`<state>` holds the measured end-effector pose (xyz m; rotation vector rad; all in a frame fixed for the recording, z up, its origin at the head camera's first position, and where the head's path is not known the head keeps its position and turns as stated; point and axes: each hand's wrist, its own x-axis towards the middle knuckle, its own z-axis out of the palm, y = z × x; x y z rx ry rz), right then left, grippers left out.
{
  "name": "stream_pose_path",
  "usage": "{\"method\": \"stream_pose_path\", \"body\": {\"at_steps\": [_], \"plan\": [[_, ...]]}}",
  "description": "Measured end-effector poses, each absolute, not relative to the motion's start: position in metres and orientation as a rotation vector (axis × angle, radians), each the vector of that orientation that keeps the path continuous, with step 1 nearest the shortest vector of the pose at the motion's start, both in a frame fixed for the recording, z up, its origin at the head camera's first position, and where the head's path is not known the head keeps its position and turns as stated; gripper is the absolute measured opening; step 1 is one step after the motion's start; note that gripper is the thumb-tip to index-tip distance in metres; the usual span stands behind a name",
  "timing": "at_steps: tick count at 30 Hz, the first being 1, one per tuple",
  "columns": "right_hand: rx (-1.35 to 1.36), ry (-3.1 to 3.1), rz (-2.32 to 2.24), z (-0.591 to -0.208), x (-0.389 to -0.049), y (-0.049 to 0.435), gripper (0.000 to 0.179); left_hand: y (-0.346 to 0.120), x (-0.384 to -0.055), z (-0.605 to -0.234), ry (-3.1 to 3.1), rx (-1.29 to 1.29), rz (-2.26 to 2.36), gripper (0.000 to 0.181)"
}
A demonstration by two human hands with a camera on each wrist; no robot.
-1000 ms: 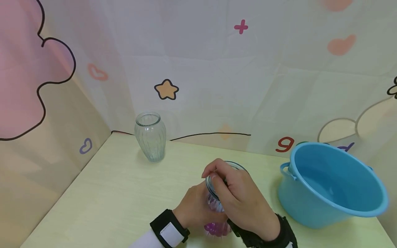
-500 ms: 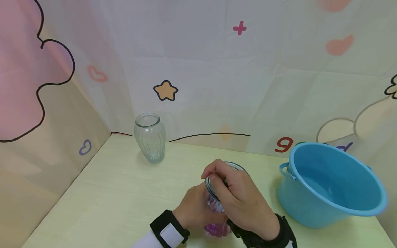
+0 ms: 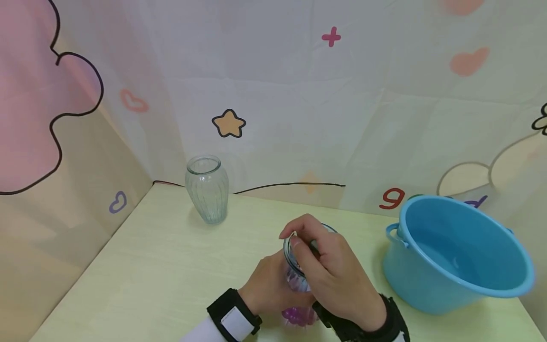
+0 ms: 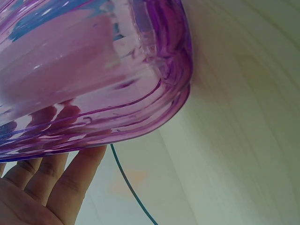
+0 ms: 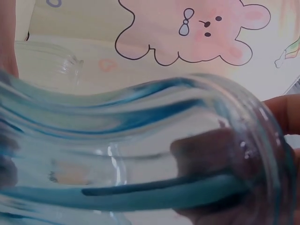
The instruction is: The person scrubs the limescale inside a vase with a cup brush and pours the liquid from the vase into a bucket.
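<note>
A ribbed glass vase point(image 3: 297, 284), bluish at the top and purple at its base, stands tilted between both hands. Wrapped round its body from the left is my left hand point(image 3: 273, 280), whose fingers show beneath the purple glass in the left wrist view. My right hand point(image 3: 335, 270) is bent over the mouth, with thumb and forefinger curled at the rim. Through the bluish wall point(image 5: 140, 122), dark finger shapes appear near the rim in the right wrist view. I cannot tell whether the right fingers also hold something inside.
Another clear glass vase point(image 3: 207, 194) stands upright at the back left of the pale tabletop point(image 3: 149, 266). A large blue bucket point(image 3: 427, 280) with a side handle sits at the right. Behind runs a printed curtain point(image 3: 278, 95).
My right hand has shifted slightly up and to the right at the vase's mouth, uncovering a little more of the rim. The left hand keeps its grip in place.
</note>
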<state>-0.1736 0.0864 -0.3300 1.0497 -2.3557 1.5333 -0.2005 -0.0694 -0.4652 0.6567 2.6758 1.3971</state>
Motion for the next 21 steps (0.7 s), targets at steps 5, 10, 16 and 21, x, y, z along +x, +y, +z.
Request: {"method": "stream_pose_path", "body": {"at_steps": [5,10,16,21], "plan": [[1.094,-2.298,1.592,-0.3283,-0.1728,0.0886,0.034,-0.0699,-0.2004,-0.4649,2.681,0.647,1.411,0.072],[1.176,-2.228,1.586,-0.3285,-0.1733,0.0911,0.039,-0.0706,-0.2015,-0.4643,2.659,0.664,1.435,0.076],[1.248,-2.115,1.618,-0.3302,-0.1708,0.0923,0.047,-0.0697,-0.2018,-0.466,2.653,0.645,1.439,0.077],[1.322,-1.89,1.616,-0.3298,-0.1706,0.0891,0.048,-0.0685,-0.2024,-0.4657,2.651,0.676,1.47,0.08]]}}
